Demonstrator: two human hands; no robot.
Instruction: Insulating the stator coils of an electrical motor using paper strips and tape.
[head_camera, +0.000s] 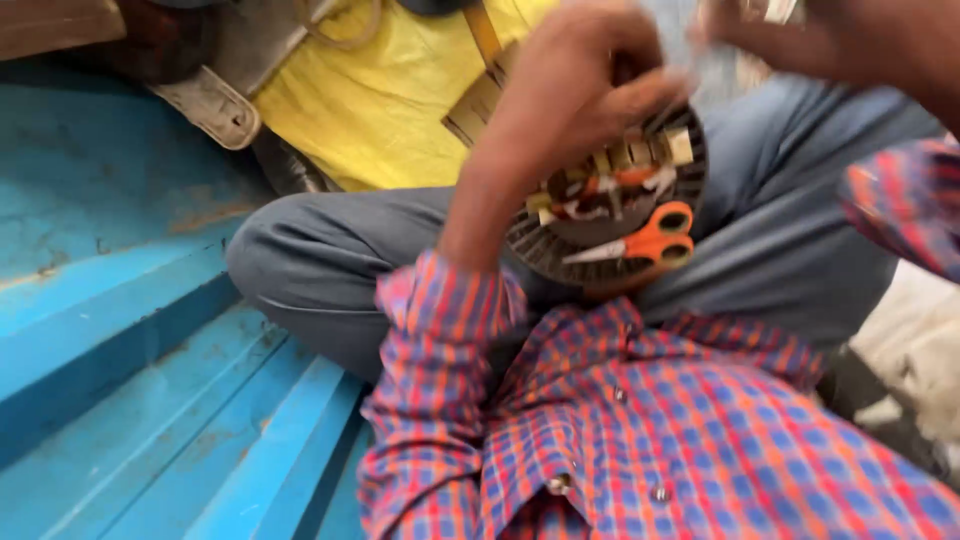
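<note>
A round dark motor stator (610, 215) with slotted rim and pale windings rests on my lap, between my crossed legs in grey trousers. My left hand (575, 85) reaches over its top edge with fingers curled, seeming to hold the rim. Small orange-handled scissors (645, 240) lie across the stator's lower part. My right hand (800, 40) is raised at the top right, blurred by motion, and what it holds cannot be made out. My red and blue checked shirt fills the lower frame.
A blue painted ribbed metal floor (130, 380) lies to the left. A yellow cloth (370, 100) lies beyond my knee, with a worn sandal (210, 105) and rope at its edge. Flat brown strips (480, 90) lie on the cloth.
</note>
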